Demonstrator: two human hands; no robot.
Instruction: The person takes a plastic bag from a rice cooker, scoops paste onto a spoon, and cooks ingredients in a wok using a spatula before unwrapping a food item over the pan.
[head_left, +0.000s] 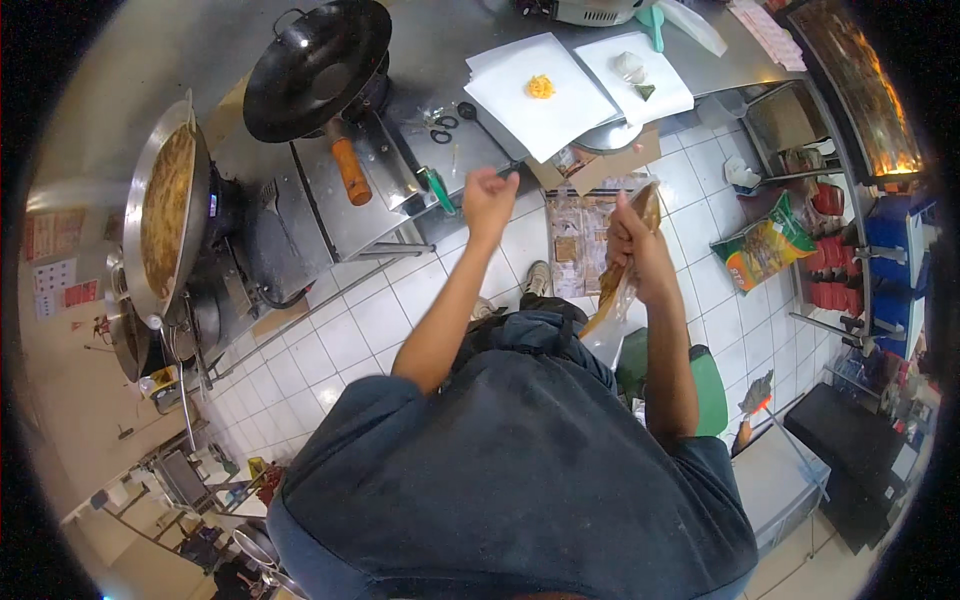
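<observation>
My right hand (634, 251) grips a long clear plastic bag (611, 296) with brown contents, held upright in front of my right side. My left hand (489, 201) is raised near the counter's edge, its fingers curled in, and I see nothing in them. Just left of it, a green-handled tool (437, 191) lies at the counter's edge. Beyond my hands, sheets of white paper (517, 112) carry a small heap of yellow-orange food (541, 87). On another white sheet (667, 94) are a small knotted clear bag (630, 67) and a dark green piece (644, 91).
A black wok (300, 82) with a wooden handle (351, 172) stands on the steel counter (435, 45). Farther left is a wide pan of brown liquid (166, 210). Scissors (444, 129) and a black ladle (480, 124) lie nearby. A green-orange packet (765, 244) is at right.
</observation>
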